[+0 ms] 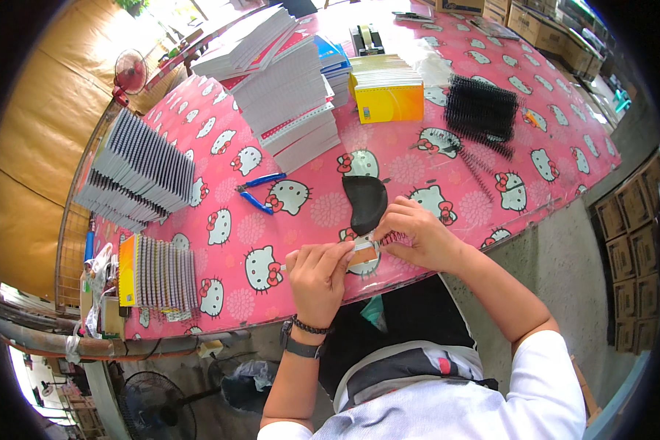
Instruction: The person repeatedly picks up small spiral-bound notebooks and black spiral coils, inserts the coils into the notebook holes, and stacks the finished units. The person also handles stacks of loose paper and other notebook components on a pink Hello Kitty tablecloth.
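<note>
My left hand (pixel 319 273) is closed on a small notebook (pixel 362 256), seen nearly edge-on with white pages and an orange-brown patch. At the notebook's right end, my right hand (pixel 412 233) has its fingers pinched together around a dark spiral binding coil (pixel 397 238). The fingers hide where coil and pages meet. Just beyond my hands lies a curved black pad (pixel 365 199). Blue-handled cutting pliers (pixel 258 192) rest with their handles apart, farther left. A heap of black spiral coils (pixel 482 110) lies at the right, with a few loose ones trailing toward me.
Tall stacks of unbound pages (pixel 279 92) stand at the back, beside yellow-covered booklets (pixel 389 99) and a tape dispenser (pixel 367 40). Coil-bound notebooks (pixel 139 172) and more yellow ones (pixel 158 271) line the left side. A pink cartoon-cat cloth (pixel 315 209) covers the table, whose edge curves near my waist.
</note>
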`<action>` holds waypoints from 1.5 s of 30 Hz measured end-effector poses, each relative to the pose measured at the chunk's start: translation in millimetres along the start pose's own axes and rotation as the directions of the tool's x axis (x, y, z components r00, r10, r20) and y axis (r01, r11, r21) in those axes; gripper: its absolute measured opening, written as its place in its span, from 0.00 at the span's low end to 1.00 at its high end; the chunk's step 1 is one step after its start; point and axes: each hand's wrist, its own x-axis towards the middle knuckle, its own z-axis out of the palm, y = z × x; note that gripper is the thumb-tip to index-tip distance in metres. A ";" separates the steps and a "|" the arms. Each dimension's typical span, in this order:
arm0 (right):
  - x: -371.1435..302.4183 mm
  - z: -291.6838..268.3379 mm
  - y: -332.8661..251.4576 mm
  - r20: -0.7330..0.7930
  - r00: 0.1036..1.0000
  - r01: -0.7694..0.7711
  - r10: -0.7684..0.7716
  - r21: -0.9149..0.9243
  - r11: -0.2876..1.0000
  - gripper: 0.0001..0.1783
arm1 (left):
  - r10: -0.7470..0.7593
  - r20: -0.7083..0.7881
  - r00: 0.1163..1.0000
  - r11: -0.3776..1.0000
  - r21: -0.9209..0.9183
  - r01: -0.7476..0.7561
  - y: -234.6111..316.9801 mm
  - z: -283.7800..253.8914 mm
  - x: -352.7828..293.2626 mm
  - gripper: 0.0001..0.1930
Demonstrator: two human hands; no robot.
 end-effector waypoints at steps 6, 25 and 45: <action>1.9 -0.1 3.0 0.028 0.999 -0.022 0.020 0.085 0.996 0.11 | -0.003 -0.012 1.000 1.000 0.005 0.004 0.8 0.4 -2.8 0.08; 4.1 -5.4 -18.2 0.212 0.977 -0.037 0.028 0.040 0.998 0.24 | -0.026 0.030 0.999 0.999 0.028 0.025 20.6 3.5 -1.7 0.12; 51.5 -1.3 61.2 0.346 0.937 0.080 0.054 -0.360 0.929 0.40 | 0.057 0.127 0.990 0.998 0.020 -0.060 14.0 -3.5 -4.5 0.12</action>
